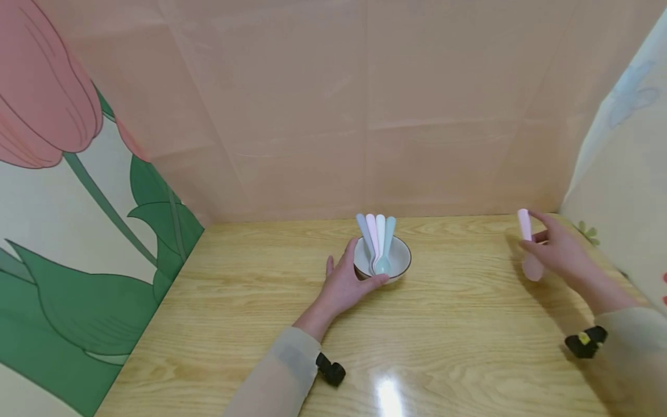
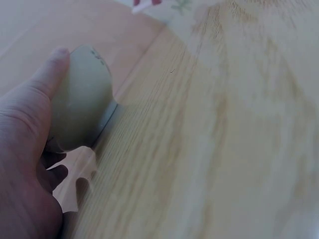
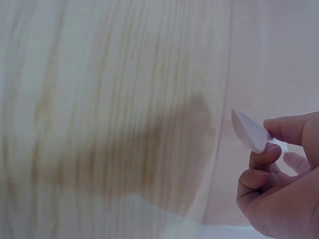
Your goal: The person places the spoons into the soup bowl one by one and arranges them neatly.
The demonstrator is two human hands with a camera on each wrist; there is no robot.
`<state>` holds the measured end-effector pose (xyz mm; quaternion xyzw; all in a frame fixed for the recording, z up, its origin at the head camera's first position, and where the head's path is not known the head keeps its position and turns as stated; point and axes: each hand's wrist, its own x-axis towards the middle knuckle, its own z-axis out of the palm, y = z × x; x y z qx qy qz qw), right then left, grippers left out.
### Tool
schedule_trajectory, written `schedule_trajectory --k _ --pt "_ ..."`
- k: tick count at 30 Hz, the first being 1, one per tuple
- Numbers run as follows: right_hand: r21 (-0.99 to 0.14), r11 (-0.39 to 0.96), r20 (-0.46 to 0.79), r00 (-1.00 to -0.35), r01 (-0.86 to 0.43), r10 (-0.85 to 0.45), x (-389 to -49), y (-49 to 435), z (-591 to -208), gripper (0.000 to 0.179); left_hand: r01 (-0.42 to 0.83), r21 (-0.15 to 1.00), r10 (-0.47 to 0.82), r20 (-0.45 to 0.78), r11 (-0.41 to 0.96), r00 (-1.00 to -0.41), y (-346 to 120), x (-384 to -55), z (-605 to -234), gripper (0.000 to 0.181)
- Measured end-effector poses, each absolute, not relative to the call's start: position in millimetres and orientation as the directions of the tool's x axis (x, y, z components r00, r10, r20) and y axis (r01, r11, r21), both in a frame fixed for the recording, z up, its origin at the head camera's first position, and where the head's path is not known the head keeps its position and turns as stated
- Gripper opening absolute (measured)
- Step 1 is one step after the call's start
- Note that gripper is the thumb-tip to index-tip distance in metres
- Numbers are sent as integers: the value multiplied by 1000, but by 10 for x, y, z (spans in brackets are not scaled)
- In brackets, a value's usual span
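Observation:
Near the middle of the table, a small white bowl (image 1: 401,255) with a dark rim holds several spoons (image 1: 383,231), their blue-grey, pink, white and teal handles fanned upward. My left hand (image 1: 346,278) grips this bowl from its left side, thumb along the near side; the left wrist view shows the bowl's pale outer wall (image 2: 84,99). Far to the right, my right hand (image 1: 563,249) pinches a pink spoon (image 1: 524,225) above the table, handle up and scoop down. In the right wrist view the spoon's scoop (image 3: 249,132) sticks out past the fingertips, with most of its handle hidden.
A wood-grain table (image 1: 234,313) lies under both hands. Behind it rises a pinkish-beige sheet (image 1: 292,116). A tulip-patterned panel (image 1: 99,313) borders the left, and a pale patterned panel (image 1: 625,191) stands close beside the right hand.

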<state>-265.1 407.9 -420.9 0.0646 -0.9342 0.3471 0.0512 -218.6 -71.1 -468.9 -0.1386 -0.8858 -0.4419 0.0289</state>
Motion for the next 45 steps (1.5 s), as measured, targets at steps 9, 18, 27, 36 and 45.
schedule_trajectory --k 9,18,27,36,45 --pt "-695 692 175 -979 -196 -102 -2643 3791 -4161 83 267 773 219 169 576 -961 -716 -2190 -4689 113" --pt "-772 598 186 -976 -215 -111 -2650 3445 -4157 89 270 772 219 172 575 -960 -714 -2183 -4679 111" --pt "-827 517 170 -975 -220 -143 -2661 3083 -4102 98 273 772 218 178 574 -960 -705 -2199 -4678 110" --pt "-862 468 136 -979 -194 -155 -2657 2790 -4024 100 272 768 219 175 580 -960 -705 -2210 -4691 111" --pt "-892 399 176 -977 -210 -120 -2678 2528 -3935 98 265 766 214 169 586 -962 -706 -2214 -4681 113"
